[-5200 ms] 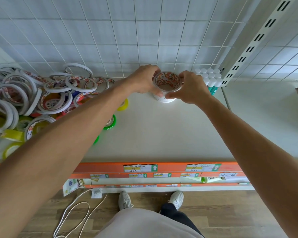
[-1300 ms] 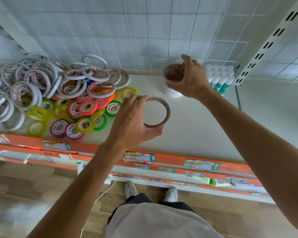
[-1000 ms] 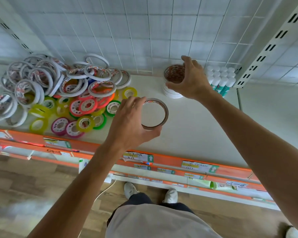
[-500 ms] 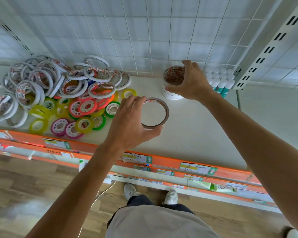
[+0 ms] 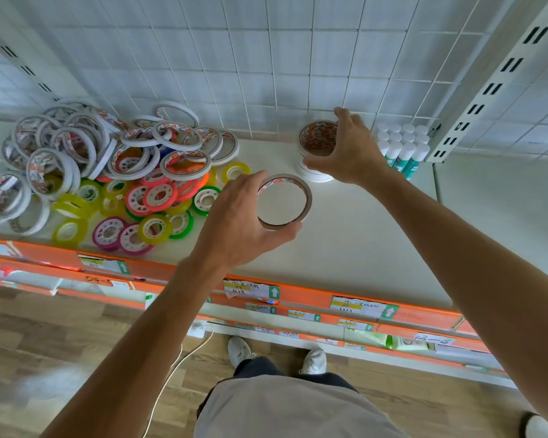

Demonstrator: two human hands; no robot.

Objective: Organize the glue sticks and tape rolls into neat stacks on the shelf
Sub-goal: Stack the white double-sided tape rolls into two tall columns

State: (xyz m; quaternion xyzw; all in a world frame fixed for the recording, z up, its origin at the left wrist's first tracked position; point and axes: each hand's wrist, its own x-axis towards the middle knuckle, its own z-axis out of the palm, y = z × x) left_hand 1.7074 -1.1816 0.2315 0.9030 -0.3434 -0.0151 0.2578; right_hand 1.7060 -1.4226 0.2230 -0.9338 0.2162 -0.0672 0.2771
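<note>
The tape roll (image 5: pixel 283 202) in the left hand (image 5: pixel 241 229) is a thin, wide ring with a brownish inner core and a pale outer face carrying red print; the shelf shows through its open centre. At the far side stands a short stack of tape rolls (image 5: pixel 314 159), white-edged rings piled flat, the top one with red-and-white lettering round its inner wall. Just right of it, in the far right corner, upright glue sticks (image 5: pixel 404 150) stand packed together, round white caps above teal-and-white barrels. To the left sprawls a loose pile of tape rolls (image 5: pixel 108 172): large white-rimmed rings leaning on one another at the far side, and small glossy rolls in yellow, pink, green and orange lying flat nearer the edge.

The shelf (image 5: pixel 345 241) is a smooth cream board with an orange front strip (image 5: pixel 304 295) bearing paper price labels. Behind it rises a white wire grid panel (image 5: pixel 266 58), and a slotted white upright (image 5: pixel 494 86) runs up at the right. Below lies a wood-patterned floor (image 5: pixel 45 336) with a white cable (image 5: pixel 174 368).

The left hand is held palm down above the middle of the shelf, thumb and fingers clamped on the ring's rim. The right hand (image 5: pixel 350 150) reaches farther, its fingers curled round the right side of the stack and closed on it.
</note>
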